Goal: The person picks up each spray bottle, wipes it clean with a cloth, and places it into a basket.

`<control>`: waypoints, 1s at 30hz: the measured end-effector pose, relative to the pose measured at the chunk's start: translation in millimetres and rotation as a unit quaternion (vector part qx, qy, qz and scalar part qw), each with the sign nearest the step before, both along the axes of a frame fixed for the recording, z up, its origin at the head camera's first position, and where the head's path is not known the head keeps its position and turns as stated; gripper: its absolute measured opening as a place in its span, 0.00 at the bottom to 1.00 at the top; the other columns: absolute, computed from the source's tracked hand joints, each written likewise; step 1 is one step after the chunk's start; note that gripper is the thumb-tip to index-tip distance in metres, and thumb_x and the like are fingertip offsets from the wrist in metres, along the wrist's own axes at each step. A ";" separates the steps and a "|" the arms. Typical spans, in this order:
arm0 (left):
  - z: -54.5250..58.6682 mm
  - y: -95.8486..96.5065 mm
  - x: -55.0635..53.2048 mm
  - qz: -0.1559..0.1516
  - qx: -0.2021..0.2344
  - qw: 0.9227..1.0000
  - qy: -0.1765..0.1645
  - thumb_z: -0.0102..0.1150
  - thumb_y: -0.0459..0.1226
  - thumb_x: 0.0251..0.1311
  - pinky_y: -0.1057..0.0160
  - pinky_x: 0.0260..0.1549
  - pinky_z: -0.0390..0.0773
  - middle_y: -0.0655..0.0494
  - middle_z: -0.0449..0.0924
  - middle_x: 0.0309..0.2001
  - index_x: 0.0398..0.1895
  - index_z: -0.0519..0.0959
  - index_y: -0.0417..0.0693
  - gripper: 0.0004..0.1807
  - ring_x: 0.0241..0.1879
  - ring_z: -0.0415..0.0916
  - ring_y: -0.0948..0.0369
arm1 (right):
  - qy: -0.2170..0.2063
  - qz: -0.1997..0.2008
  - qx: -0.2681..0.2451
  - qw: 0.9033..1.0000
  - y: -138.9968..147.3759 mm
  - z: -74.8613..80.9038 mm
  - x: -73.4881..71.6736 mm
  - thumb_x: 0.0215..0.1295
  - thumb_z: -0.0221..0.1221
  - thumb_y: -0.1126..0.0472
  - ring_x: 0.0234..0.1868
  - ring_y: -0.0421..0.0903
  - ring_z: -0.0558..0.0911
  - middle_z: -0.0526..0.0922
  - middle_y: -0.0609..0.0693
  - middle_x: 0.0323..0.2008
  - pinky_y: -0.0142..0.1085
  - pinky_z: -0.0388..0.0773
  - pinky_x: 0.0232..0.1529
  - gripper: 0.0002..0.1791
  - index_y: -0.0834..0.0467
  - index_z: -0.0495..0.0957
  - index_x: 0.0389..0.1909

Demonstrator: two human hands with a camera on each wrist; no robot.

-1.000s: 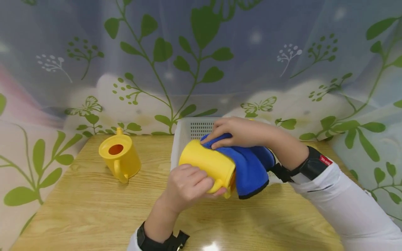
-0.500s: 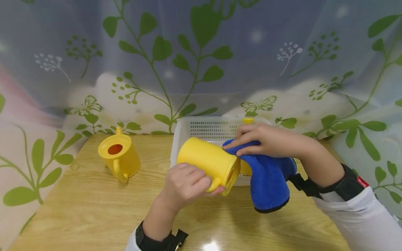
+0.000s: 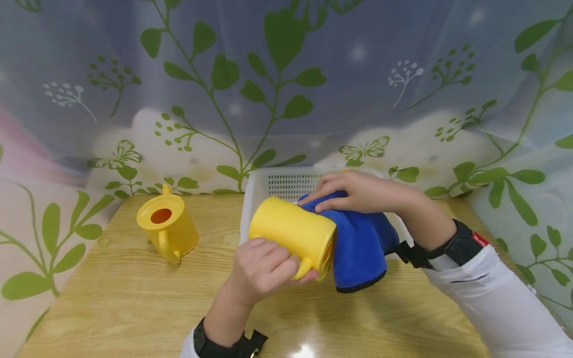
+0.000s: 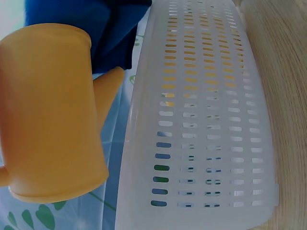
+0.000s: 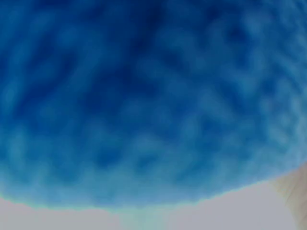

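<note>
1. Forearms of a person enter from the lower edge and lower right corner of the head view, both in white sleeves with black wrist straps.
2. Left hand (image 3: pixel 264 266): back uppermost, fingers curled and grasping the yellow watering can (image 3: pixel 293 231) at its handle; forearm slanting up and inward from the bottom edge.
3. The held can: tilted onto its side before the white basket (image 3: pixel 291 183), which it partly overlaps in the head view; its top faces right and toward the wearer. The left wrist view shows its spout (image 4: pixel 106 93) near the blue cloth.
4. Right hand (image 3: pixel 344 191): reaching across from the right, palm down, fingers extended forward and holding the blue cloth (image 3: pixel 360 248) against the can's upper side; thumb hidden. The cloth drapes below the hand, ending in a black hem.
5. Right wrist view: filled mostly by blurred blue fabric; finger contact cannot be told there.
6. Second watering can (image 3: pixel 167 226): upright on the wooden table (image 3: pixel 134 308), well apart to the left, its handle toward the wearer.
</note>
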State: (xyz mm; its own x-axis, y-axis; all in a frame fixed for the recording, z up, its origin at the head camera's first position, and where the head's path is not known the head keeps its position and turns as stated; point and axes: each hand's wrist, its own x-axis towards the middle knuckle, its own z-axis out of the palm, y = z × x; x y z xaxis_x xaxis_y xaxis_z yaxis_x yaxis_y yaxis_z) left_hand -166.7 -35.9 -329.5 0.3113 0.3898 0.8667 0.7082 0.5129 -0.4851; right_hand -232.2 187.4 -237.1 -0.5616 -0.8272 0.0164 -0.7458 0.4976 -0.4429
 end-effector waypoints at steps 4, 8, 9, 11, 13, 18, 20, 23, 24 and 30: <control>0.0 1.6 -0.2 -0.009 0.008 1.000 0.006 0.58 0.49 0.62 0.77 0.13 0.52 0.66 0.61 0.11 0.14 0.68 0.53 0.22 0.10 0.55 0.71 | -0.013 -0.010 0.002 1.000 -13.1 1.1 -6.4 0.70 0.56 0.55 0.50 0.42 0.78 0.81 0.45 0.49 0.41 0.74 0.51 0.17 0.45 0.78 0.58; -1.5 4.3 0.3 -0.020 0.007 1.000 0.012 0.59 0.49 0.61 0.77 0.13 0.52 0.66 0.60 0.12 0.14 0.68 0.53 0.21 0.11 0.55 0.71 | -0.017 -0.014 0.009 1.000 -27.3 -0.5 -12.4 0.71 0.55 0.53 0.48 0.42 0.77 0.80 0.45 0.49 0.39 0.72 0.49 0.17 0.45 0.77 0.59; -1.9 5.0 0.7 -0.023 0.005 1.000 0.013 0.60 0.49 0.61 0.77 0.13 0.52 0.66 0.60 0.12 0.14 0.68 0.53 0.21 0.11 0.54 0.71 | -0.017 -0.015 0.012 1.000 -30.7 -1.0 -13.7 0.71 0.54 0.53 0.48 0.42 0.77 0.80 0.45 0.49 0.39 0.72 0.49 0.17 0.44 0.77 0.59; -1.7 6.5 2.0 -0.028 0.004 1.000 0.013 0.60 0.48 0.60 0.77 0.13 0.52 0.66 0.60 0.12 0.14 0.68 0.53 0.20 0.11 0.54 0.71 | -0.019 -0.019 0.015 1.000 -36.3 -2.2 -16.0 0.72 0.54 0.52 0.51 0.42 0.77 0.80 0.45 0.51 0.39 0.72 0.51 0.17 0.44 0.77 0.59; -1.0 7.9 2.9 -0.032 0.004 0.999 0.013 0.60 0.47 0.60 0.77 0.13 0.52 0.65 0.60 0.12 0.14 0.68 0.53 0.20 0.11 0.54 0.71 | -0.023 -0.023 0.016 0.999 -39.8 -2.5 -17.4 0.72 0.53 0.52 0.52 0.43 0.77 0.80 0.46 0.53 0.40 0.73 0.52 0.17 0.45 0.77 0.59; 2.4 8.5 2.7 -0.036 0.007 0.999 0.012 0.58 0.48 0.62 0.77 0.13 0.51 0.66 0.61 0.12 0.14 0.67 0.52 0.21 0.10 0.53 0.71 | -0.024 -0.022 0.016 0.999 -37.7 -1.3 -17.9 0.72 0.54 0.53 0.50 0.43 0.77 0.81 0.46 0.51 0.39 0.72 0.51 0.17 0.45 0.77 0.59; 3.7 7.3 2.5 -0.035 0.008 0.999 0.014 0.58 0.48 0.62 0.78 0.13 0.52 0.65 0.61 0.12 0.14 0.67 0.51 0.21 0.10 0.54 0.71 | -0.021 -0.016 0.017 0.999 -34.4 -0.7 -17.2 0.71 0.54 0.55 0.48 0.43 0.76 0.81 0.46 0.49 0.39 0.72 0.49 0.17 0.46 0.77 0.59; 5.0 4.4 2.4 -0.030 0.012 0.999 0.017 0.58 0.48 0.62 0.78 0.13 0.53 0.65 0.62 0.11 0.14 0.67 0.51 0.22 0.10 0.55 0.71 | -0.033 -0.008 0.011 0.999 -28.4 -0.1 -15.5 0.71 0.54 0.55 0.47 0.42 0.76 0.80 0.46 0.48 0.39 0.72 0.48 0.17 0.47 0.77 0.59; 5.2 3.4 2.5 -0.029 0.014 0.999 0.016 0.58 0.48 0.62 0.77 0.13 0.53 0.65 0.62 0.11 0.14 0.68 0.51 0.22 0.10 0.55 0.71 | -0.038 -0.006 0.009 0.999 -26.0 0.1 -14.8 0.71 0.54 0.55 0.47 0.42 0.76 0.80 0.47 0.48 0.39 0.72 0.49 0.18 0.48 0.77 0.60; 5.5 -2.1 1.1 -0.028 0.026 0.999 0.016 0.59 0.48 0.62 0.76 0.11 0.55 0.64 0.63 0.11 0.15 0.70 0.50 0.21 0.10 0.56 0.70 | -0.055 0.001 -0.003 0.998 -7.6 1.6 -9.8 0.71 0.54 0.56 0.54 0.43 0.77 0.80 0.46 0.52 0.43 0.73 0.55 0.18 0.48 0.77 0.60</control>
